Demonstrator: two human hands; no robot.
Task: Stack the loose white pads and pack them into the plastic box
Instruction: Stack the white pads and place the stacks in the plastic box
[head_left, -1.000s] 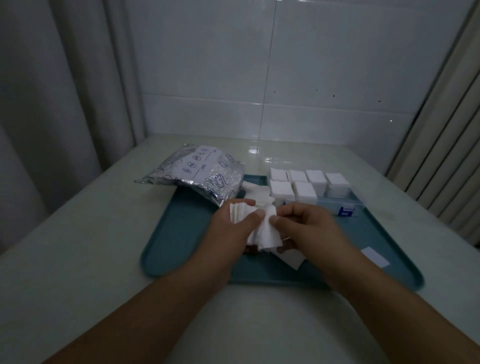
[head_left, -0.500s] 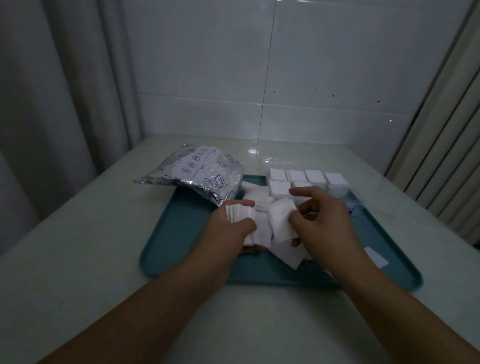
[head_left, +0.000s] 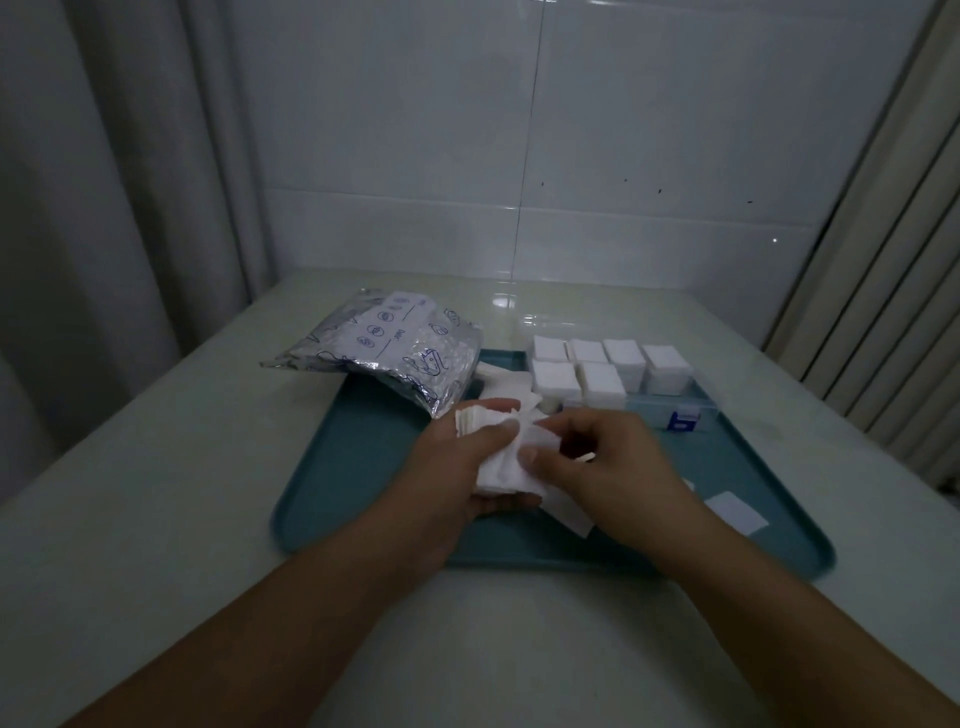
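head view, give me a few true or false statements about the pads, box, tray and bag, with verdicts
1. The left hand holds a stack of white pads. True.
2. The plastic box is empty. False: several pad stacks already sit in it.
3. The foil bag lies right of the box. False: it lies left, partly over the teal tray.
4. The right hand fingers touch the held pads. True.
5. A single loose pad lies on the tray. True.

ok so half a second back my right hand (head_left: 608, 467) was lifted up over by the plastic box (head_left: 670, 410) with one pad; now it's dropped back against my left hand (head_left: 462, 467), thumb pressing that pad onto the stack of pads (head_left: 498, 462) the left grips.
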